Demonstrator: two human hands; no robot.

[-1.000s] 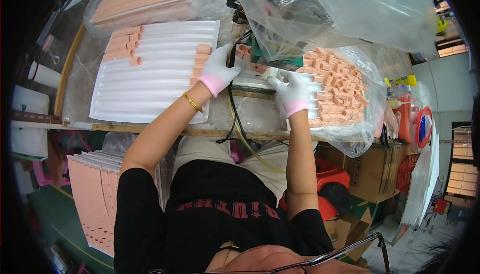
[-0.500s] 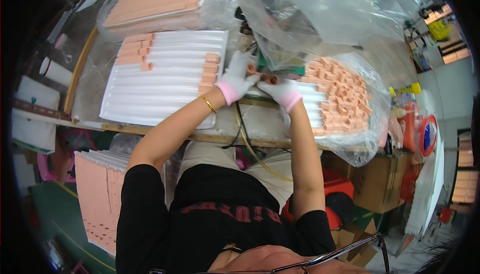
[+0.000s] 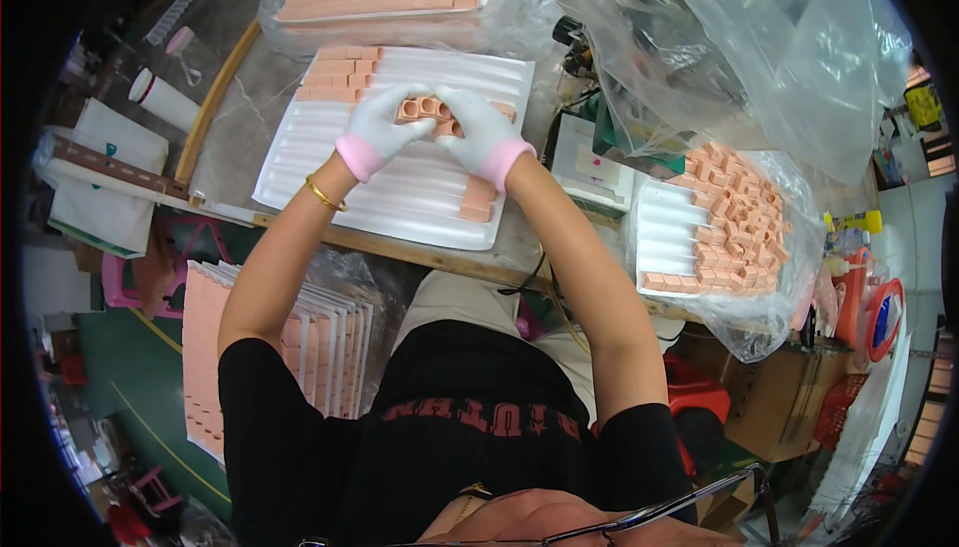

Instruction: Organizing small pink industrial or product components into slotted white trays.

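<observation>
The left hand [image 3: 385,127], in a white glove with a pink cuff, and the right hand [image 3: 481,129], gloved alike, meet above a white, ridged, rectangular tray [image 3: 350,182]. Between them is a short row of small salmon-pink blocks with round holes [image 3: 425,109], hole faces toward the wearer. The fingers of the left hand are clamped on the left part of the row. The fingers of the right hand are bent and close together against its right end. A further block shows just below the row, beside the right thumb; which hand bears it cannot be told. Whether the row touches the tray cannot be told.

On the tray, a group of set blocks [image 3: 340,72] occupies the upper left corner, and a short column of blocks [image 3: 478,197] lies near the right edge, below the right wrist. To the right, a second white ridged tray [image 3: 664,222] carries a heap of loose salmon-pink blocks [image 3: 739,217]. A green box-shaped fixture [image 3: 639,152], partly under clear plastic sheeting [image 3: 779,57], stands between the two trays.
</observation>
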